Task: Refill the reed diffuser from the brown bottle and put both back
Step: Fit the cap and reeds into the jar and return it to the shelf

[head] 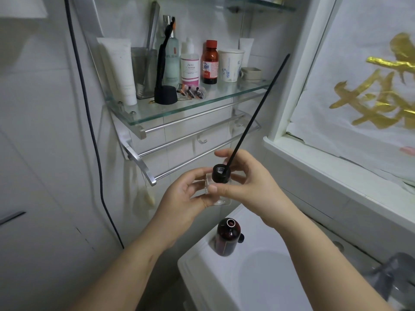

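Note:
A clear glass reed diffuser (221,199) with a black collar (221,173) is held in the air above the sink's corner. One black reed (256,113) leans out of its neck up to the right. My left hand (186,196) grips the glass from the left. From the right, my right hand (251,182) wraps around it, thumb across the front. The brown bottle (226,237) stands uncapped on the sink rim below my hands. Its black cap (241,238) lies beside it on the right.
A white sink (202,265) fills the lower middle, a tap (390,277) at its right. A glass shelf (179,108) above holds tubes, bottles, a razor and a paper cup. Towel rails (190,140) run beneath it. A black cable (94,142) hangs at the left. A window ledge (336,167) juts out on the right.

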A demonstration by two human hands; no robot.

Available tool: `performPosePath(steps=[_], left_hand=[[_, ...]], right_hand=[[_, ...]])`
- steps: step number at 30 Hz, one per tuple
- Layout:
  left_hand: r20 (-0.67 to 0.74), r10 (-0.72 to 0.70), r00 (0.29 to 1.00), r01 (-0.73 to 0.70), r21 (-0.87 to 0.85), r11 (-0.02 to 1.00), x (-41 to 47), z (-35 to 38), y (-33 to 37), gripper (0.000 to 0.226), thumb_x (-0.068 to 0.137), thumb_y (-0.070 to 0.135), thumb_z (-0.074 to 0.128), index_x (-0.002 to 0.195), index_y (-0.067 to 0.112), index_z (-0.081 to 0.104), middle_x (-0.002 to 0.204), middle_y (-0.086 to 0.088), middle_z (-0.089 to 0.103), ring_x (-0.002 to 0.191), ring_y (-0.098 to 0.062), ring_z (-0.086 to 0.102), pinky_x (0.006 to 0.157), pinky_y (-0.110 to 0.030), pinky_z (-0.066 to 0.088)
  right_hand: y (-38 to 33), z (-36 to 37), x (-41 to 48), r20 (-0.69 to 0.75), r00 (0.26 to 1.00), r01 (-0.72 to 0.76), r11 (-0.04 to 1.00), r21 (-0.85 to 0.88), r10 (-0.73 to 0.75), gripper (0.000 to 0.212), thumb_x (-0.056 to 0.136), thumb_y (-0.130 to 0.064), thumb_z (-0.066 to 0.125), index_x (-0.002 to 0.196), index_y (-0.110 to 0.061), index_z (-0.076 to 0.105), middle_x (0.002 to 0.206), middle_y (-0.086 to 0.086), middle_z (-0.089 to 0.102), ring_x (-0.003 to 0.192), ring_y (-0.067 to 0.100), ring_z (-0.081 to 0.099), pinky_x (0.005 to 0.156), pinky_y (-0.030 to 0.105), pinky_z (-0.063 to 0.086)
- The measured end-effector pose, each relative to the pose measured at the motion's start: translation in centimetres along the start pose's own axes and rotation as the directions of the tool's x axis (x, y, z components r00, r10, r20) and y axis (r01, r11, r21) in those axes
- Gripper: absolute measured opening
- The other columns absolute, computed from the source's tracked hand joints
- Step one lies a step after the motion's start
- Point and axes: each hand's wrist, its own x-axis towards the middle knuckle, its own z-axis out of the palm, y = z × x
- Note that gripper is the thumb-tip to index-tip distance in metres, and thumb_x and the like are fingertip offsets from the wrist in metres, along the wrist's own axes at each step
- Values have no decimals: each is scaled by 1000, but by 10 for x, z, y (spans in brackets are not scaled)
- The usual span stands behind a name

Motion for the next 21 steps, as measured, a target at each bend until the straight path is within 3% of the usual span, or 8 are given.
performPosePath(steps=[2,5,8,12,16,21], left_hand=[[5,-1,1000,1,-10,1000,0,-1,1,48,71,14,75,118,19,63,116,-2,70,114,-17,64,93,-48,54],[2,6,1000,-6,9,1000,1,-5,0,45,80,-1,69,117,23,62,117,4,70,113,-13,64,95,-44,53],[0,6,1000,-6,13,1000,2,-7,-1,45,80,-3,68,118,22,61,116,8,70,113,-11,64,94,-41,54],[14,7,1000,-8,27,1000,2,-6,0,45,80,-4,69,116,23,62,112,8,71,111,-11,64,89,-36,55],[24,7,1000,-7,17,1000,2,-6,1,44,79,3,70,119,21,62,117,1,69,114,-16,64,93,-47,54],[7,12,1000,-12,-5,1000,3,-7,4,45,80,-4,68,117,21,61,113,7,71,111,-13,64,94,-42,54]], right_hand=[[0,-2,-2,38,999,-9,999,34,7,62,72,-26,82,128,-34,57,114,-14,65,117,4,58,109,43,42],[-1,-4,-3,88,996,-26,994,104,17,49,81,-25,67,128,-34,58,126,-13,66,126,8,56,112,46,38],[-2,-4,-1,82,997,-21,996,90,13,43,82,-18,66,123,-33,63,118,-10,71,121,11,60,112,47,38],[-2,1,1,1,1000,-17,999,39,16,49,75,-15,82,118,-32,66,102,-9,72,110,12,63,110,44,41],[-3,1,-1,9,1000,-17,1000,22,17,61,75,-25,83,129,-36,57,115,-13,65,118,4,57,110,41,42],[-3,-4,-3,63,998,-19,994,107,12,47,83,-18,67,127,-32,60,123,-9,68,124,8,57,113,47,37]])
